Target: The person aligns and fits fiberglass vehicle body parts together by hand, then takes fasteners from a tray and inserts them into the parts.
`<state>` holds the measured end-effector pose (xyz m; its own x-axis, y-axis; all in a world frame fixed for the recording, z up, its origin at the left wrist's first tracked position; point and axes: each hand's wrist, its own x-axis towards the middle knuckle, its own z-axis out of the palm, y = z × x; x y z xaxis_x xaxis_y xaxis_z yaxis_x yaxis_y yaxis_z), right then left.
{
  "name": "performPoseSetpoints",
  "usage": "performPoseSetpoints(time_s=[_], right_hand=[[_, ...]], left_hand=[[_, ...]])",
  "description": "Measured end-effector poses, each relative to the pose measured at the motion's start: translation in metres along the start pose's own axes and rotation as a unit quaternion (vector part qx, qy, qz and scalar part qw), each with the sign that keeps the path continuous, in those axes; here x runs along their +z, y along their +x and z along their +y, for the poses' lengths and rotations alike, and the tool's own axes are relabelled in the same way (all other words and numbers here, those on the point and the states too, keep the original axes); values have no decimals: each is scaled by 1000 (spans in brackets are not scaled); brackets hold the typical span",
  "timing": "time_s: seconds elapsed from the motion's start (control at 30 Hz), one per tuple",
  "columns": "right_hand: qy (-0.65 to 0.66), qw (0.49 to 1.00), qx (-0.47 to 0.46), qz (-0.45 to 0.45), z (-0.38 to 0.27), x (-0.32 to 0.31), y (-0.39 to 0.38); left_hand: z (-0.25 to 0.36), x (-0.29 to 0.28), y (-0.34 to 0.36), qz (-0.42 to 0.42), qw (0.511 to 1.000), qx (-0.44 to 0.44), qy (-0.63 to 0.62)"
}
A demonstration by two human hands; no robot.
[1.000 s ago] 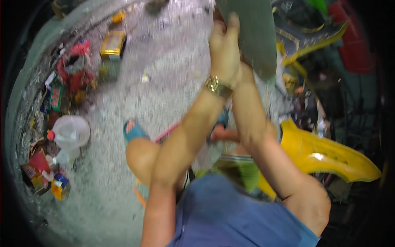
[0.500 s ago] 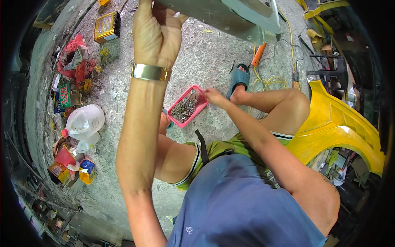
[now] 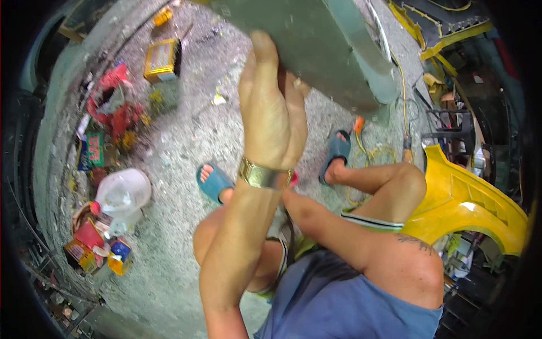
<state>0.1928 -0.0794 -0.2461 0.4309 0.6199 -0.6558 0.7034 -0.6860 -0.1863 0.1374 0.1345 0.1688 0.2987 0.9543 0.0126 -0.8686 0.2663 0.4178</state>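
Note:
A large grey curved panel (image 3: pixel 316 56), seemingly a car body part, fills the upper middle of the view. My left hand (image 3: pixel 272 107), with a gold watch (image 3: pixel 265 174) at its wrist, grips the panel's lower edge, thumb on the near face and other fingers partly behind. My right forearm (image 3: pixel 333 229) reaches in from the right and passes behind my left wrist, which hides my right hand. A sliver of the pink basket (image 3: pixel 293 179) shows beside the watch; its small metal parts are covered.
A yellow fender (image 3: pixel 451 198) stands at the right. Along the left lie a clear plastic jug (image 3: pixel 124 192), a yellow tin (image 3: pixel 162 60) and a red plastic bag (image 3: pixel 116 107). Yellow cord (image 3: pixel 375 155) lies beyond my right foot. My sandalled feet rest on the concrete floor (image 3: pixel 175 226).
My left hand and the panel have come lower in the view, the hand further right. My left arm now covers my right hand and most of the basket, both visible before.

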Motion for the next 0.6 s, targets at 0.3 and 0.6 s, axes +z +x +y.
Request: performPoseSetpoints(time_s=[0.3,0.6], right_hand=[[64,996,49,-47,10,-24,4],[253,946,-195,-54,32,-142,-66]], left_hand=[[-3,3,9,19,1000,-9,8],[-20,22,-1,-19,999,-25,10]])
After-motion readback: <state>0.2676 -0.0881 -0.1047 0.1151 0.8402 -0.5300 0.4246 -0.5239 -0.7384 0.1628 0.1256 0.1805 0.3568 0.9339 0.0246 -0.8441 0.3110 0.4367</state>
